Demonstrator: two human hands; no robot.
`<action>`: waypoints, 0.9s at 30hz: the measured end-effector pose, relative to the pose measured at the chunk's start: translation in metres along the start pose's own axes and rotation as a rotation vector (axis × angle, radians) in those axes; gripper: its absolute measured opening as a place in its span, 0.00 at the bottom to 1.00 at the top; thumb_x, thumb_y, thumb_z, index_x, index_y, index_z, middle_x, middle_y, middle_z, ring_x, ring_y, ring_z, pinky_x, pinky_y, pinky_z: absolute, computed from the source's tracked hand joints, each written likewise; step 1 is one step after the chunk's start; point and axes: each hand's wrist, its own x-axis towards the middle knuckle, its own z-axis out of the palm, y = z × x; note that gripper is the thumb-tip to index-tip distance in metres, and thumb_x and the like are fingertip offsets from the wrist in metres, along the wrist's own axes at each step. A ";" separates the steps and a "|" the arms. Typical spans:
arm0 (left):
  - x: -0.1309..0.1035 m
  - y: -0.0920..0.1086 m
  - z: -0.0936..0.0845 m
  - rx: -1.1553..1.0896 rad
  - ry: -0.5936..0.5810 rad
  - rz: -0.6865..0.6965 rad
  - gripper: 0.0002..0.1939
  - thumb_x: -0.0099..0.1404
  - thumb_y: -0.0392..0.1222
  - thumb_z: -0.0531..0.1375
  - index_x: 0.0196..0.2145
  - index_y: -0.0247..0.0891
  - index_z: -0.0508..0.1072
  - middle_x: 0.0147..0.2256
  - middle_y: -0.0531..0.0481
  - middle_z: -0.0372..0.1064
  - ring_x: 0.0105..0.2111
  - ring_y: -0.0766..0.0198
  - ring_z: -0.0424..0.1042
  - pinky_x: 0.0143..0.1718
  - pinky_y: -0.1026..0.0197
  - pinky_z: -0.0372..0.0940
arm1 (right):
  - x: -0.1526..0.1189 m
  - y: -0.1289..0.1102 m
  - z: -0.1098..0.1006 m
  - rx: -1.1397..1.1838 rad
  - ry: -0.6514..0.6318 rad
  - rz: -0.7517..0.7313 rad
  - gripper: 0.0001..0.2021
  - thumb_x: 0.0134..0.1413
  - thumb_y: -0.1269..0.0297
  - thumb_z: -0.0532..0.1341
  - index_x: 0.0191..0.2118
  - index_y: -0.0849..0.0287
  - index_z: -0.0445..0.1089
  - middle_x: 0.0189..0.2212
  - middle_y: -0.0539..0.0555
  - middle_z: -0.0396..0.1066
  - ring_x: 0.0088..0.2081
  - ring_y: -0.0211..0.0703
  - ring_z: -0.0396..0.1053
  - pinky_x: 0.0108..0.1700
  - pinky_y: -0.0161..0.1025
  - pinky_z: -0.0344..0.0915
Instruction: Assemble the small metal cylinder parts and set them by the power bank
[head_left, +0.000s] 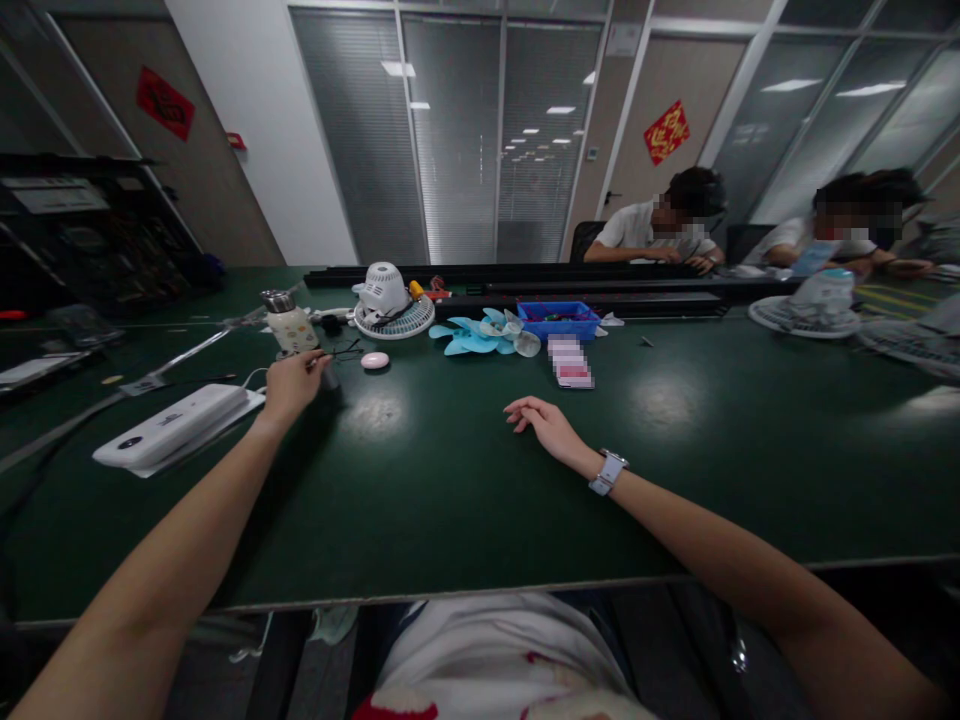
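Note:
Over the left part of the green table (pixel 435 480), my left hand (pixel 295 388) is closed, fingertips pinched on a thin dark-framed thing that looks like eyeglasses (pixel 346 349). Its details are too small to make out. Just behind that hand stands a patterned bottle (pixel 291 328) with a metal cap. A pink oval case (pixel 375 361) lies to the hand's right. My right hand (pixel 551 428), with a watch on its wrist, hovers over or rests on the table, fingers loosely bent and apart, holding nothing. Beyond it lies a pink and white card or packet (pixel 570 362), blurred out.
A white power bank-like device (pixel 176 428) lies at left. Farther back are a white fan part (pixel 382 290), blue fan blades (pixel 472 334) and a blue bin (pixel 559 322). Black bars (pixel 600 304) run across the table's back. Two people sit at the far right, near more fan parts (pixel 814 305).

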 end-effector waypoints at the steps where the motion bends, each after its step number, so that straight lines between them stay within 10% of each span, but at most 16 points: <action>1: 0.000 -0.001 0.002 -0.011 -0.007 -0.010 0.26 0.66 0.51 0.57 0.53 0.28 0.71 0.40 0.41 0.74 0.42 0.52 0.70 0.46 0.55 0.62 | 0.000 -0.001 0.000 0.000 -0.002 0.002 0.14 0.61 0.67 0.50 0.43 0.62 0.71 0.37 0.55 0.72 0.34 0.38 0.70 0.40 0.39 0.65; 7: -0.008 0.018 0.010 -0.112 -0.054 0.008 0.27 0.61 0.54 0.61 0.52 0.32 0.73 0.40 0.42 0.75 0.40 0.55 0.74 0.42 0.58 0.66 | -0.004 -0.009 0.001 -0.005 -0.003 0.023 0.13 0.62 0.67 0.49 0.43 0.62 0.71 0.37 0.55 0.71 0.34 0.38 0.69 0.40 0.39 0.65; 17: -0.118 0.153 0.009 -0.708 -0.468 0.524 0.28 0.59 0.55 0.62 0.53 0.40 0.70 0.45 0.45 0.74 0.39 0.58 0.75 0.41 0.56 0.70 | -0.005 -0.008 0.001 -0.037 -0.024 0.006 0.14 0.62 0.66 0.50 0.43 0.62 0.71 0.36 0.55 0.71 0.33 0.38 0.69 0.39 0.38 0.65; 27: -0.149 0.164 0.015 -0.863 -0.599 0.486 0.31 0.57 0.52 0.65 0.55 0.43 0.62 0.39 0.48 0.75 0.39 0.57 0.76 0.43 0.55 0.70 | -0.024 -0.047 0.020 -0.204 -0.114 -0.243 0.15 0.59 0.58 0.60 0.49 0.56 0.73 0.43 0.55 0.74 0.42 0.44 0.70 0.43 0.41 0.65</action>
